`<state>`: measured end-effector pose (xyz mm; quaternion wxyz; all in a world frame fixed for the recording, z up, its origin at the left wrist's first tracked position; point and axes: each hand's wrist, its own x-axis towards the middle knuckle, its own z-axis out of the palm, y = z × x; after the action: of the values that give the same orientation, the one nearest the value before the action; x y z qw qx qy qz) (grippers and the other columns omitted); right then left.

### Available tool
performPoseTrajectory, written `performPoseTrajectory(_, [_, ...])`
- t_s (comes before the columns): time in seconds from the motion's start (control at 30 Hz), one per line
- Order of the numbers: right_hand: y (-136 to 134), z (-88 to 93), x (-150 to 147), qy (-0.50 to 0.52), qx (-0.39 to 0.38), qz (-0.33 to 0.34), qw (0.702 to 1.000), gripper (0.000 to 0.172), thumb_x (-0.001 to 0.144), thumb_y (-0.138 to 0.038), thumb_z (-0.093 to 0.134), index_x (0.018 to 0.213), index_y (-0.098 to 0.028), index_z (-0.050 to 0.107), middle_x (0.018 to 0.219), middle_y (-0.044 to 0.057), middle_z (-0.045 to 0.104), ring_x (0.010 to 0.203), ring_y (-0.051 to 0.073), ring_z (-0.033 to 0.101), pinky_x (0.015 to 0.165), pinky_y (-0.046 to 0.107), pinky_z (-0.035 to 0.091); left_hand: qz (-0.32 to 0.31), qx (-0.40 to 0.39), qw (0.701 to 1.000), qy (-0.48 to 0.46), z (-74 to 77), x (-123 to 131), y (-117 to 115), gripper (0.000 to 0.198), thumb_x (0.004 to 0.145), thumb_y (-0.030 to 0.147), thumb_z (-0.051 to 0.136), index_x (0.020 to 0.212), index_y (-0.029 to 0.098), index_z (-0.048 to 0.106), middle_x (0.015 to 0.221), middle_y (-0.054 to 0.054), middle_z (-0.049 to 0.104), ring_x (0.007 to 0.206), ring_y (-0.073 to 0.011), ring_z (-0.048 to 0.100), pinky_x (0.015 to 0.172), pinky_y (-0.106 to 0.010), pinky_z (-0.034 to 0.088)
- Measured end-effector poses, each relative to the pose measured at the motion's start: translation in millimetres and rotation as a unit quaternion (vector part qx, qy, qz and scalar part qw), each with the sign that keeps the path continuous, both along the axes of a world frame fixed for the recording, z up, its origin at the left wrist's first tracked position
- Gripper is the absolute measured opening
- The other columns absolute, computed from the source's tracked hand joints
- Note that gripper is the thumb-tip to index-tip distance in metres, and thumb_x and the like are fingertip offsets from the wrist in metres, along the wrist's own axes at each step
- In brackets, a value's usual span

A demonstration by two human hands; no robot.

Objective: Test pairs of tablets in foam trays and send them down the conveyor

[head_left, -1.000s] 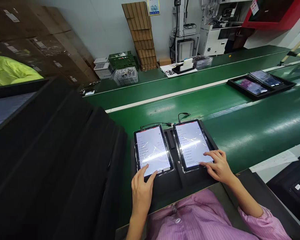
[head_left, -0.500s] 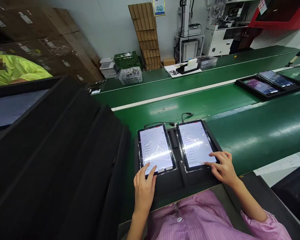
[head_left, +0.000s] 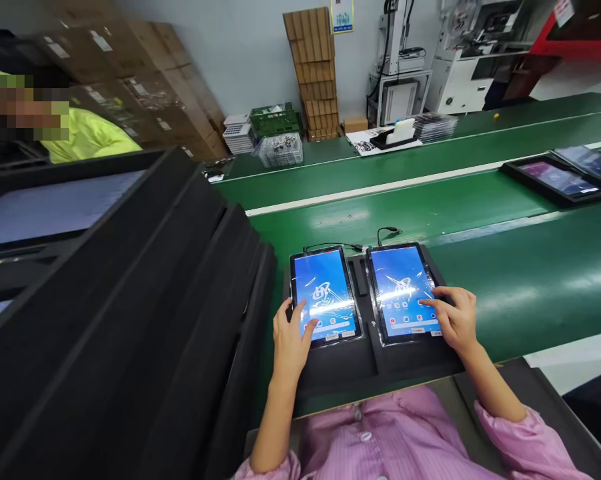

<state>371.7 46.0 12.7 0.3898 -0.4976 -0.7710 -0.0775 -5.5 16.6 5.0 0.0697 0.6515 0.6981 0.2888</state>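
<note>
Two tablets lie side by side in a black foam tray [head_left: 337, 373] in front of me. The left tablet [head_left: 325, 277] and the right tablet [head_left: 397, 270] both show a blue home screen with icons and a white logo, under shiny film. My left hand [head_left: 290, 340] has its fingers spread over the lower left corner of the left tablet. At the right tablet's lower right side, my right hand [head_left: 457, 320] points its index finger at the screen, with the other fingers apart. A black cable [head_left: 337, 245] runs along the tablets' top edges, and a plug end [head_left: 393, 230] lies behind them.
Tall stacked black foam trays [head_left: 180, 293] rise close on my left. Another tray with two tablets [head_left: 560, 177] sits on the green conveyor belt [head_left: 520, 267] at far right. Beyond are a clear plastic box [head_left: 283, 150], a green crate [head_left: 275, 120] and a person in a yellow top [head_left: 97, 137].
Both screens have switched from white list pages to blue home screens. My hands have shifted slightly up over the tablets. The whole view has swung a little left.
</note>
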Motion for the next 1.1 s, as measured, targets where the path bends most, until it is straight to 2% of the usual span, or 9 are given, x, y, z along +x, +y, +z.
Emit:
performPoseTrajectory(0.13, [-4, -6.6, 0, 0.032, 0.019, -0.029, 0.999, 0.038, 0.096, -0.028, 0.038, 0.098, -0.025, 0.076, 0.100, 0.007, 0.065, 0.093, 0.023, 0.060, 0.086, 0.041, 0.036, -0.032, 0.020, 0.999, -0.001, -1.0, 1, -10, 0.053, 0.098, 0.057, 0.034, 0.127, 0.026, 0.066, 0.141, -0.015, 0.046, 0.131, -0.0329, 0.046, 0.107, -0.055, 0.043])
performPoseTrajectory(0.27, [-9, -8.7, 5, 0.037, -0.015, -0.037, 0.998, 0.042, 0.098, -0.032, 0.032, 0.101, -0.024, 0.074, 0.101, 0.008, 0.064, 0.094, 0.023, 0.059, 0.087, 0.041, 0.036, -0.071, 0.025, 0.996, 0.043, -0.1, 2, -14, 0.058, 0.097, 0.061, 0.031, 0.132, 0.029, 0.063, 0.144, -0.015, 0.043, 0.131, -0.0342, 0.045, 0.105, -0.056, 0.043])
performPoseTrajectory(0.4, [-7, -9.9, 2, 0.012, -0.053, -0.029, 0.998, 0.045, 0.099, -0.037, 0.029, 0.107, -0.026, 0.072, 0.107, 0.008, 0.062, 0.100, 0.024, 0.057, 0.088, 0.041, 0.034, -0.082, 0.018, 0.991, 0.100, -1.7, 5, -13, 0.067, 0.093, 0.069, 0.027, 0.140, 0.030, 0.057, 0.148, -0.018, 0.039, 0.133, -0.0367, 0.042, 0.105, -0.059, 0.040])
performPoseTrajectory(0.57, [-6, -9.3, -4, 0.026, -0.061, -0.052, 0.996, 0.046, 0.099, -0.037, 0.028, 0.112, -0.027, 0.070, 0.111, 0.009, 0.060, 0.102, 0.026, 0.055, 0.088, 0.043, 0.032, -0.089, 0.028, 0.984, 0.151, -2.5, 14, -12, 0.069, 0.091, 0.073, 0.030, 0.141, 0.032, 0.054, 0.150, -0.018, 0.039, 0.136, -0.0383, 0.037, 0.111, -0.068, 0.025])
performPoseTrajectory(0.67, [-8, -8.3, 0, 0.068, -0.042, -0.084, 0.993, 0.049, 0.099, -0.037, 0.024, 0.114, -0.025, 0.070, 0.107, 0.010, 0.060, 0.100, 0.028, 0.055, 0.086, 0.044, 0.033, -0.059, 0.052, 0.983, 0.165, -1.1, 15, -11, 0.071, 0.092, 0.072, 0.027, 0.137, 0.029, 0.060, 0.145, -0.018, 0.046, 0.131, -0.0376, 0.041, 0.112, -0.070, 0.019])
performPoseTrajectory(0.73, [-9, -8.0, 4, 0.089, -0.031, -0.102, 0.990, 0.053, 0.100, -0.039, 0.022, 0.115, -0.025, 0.070, 0.107, 0.011, 0.059, 0.099, 0.029, 0.054, 0.085, 0.045, 0.034, -0.026, 0.064, 0.986, 0.152, -0.3, 12, -11, 0.074, 0.094, 0.070, 0.020, 0.133, 0.024, 0.063, 0.141, -0.020, 0.049, 0.128, -0.0373, 0.043, 0.110, -0.068, 0.025])
performPoseTrajectory(0.8, [-9, -8.2, 5, 0.087, -0.032, -0.094, 0.991, 0.057, 0.100, -0.042, 0.020, 0.117, -0.024, 0.071, 0.111, 0.012, 0.057, 0.100, 0.030, 0.053, 0.086, 0.046, 0.035, -0.020, 0.071, 0.988, 0.138, 0.0, 7, -11, 0.076, 0.095, 0.067, 0.016, 0.128, 0.021, 0.067, 0.139, -0.021, 0.049, 0.125, -0.0371, 0.044, 0.106, -0.064, 0.032])
performPoseTrajectory(0.97, [-7, -8.7, -7, -0.041, -0.099, -0.020, 0.994, 0.054, 0.100, -0.051, 0.025, 0.123, -0.034, 0.070, 0.138, 0.012, 0.041, 0.117, 0.034, 0.043, 0.093, 0.051, 0.035, -0.036, 0.097, 0.984, 0.143, 0.5, 3, -13, 0.074, 0.096, 0.065, 0.016, 0.122, 0.022, 0.071, 0.135, -0.020, 0.053, 0.121, -0.0365, 0.048, 0.101, -0.059, 0.037])
performPoseTrajectory(1.1, [-7, -7.2, -14, -0.107, -0.111, 0.027, 0.988, 0.046, 0.099, -0.050, 0.032, 0.126, -0.039, 0.067, 0.144, 0.011, 0.034, 0.121, 0.034, 0.038, 0.096, 0.054, 0.032, -0.021, 0.121, 0.986, 0.114, 2.3, 2, -14, 0.075, 0.098, 0.062, 0.014, 0.114, 0.021, 0.075, 0.131, -0.018, 0.057, 0.115, -0.0337, 0.052, 0.091, -0.049, 0.043])
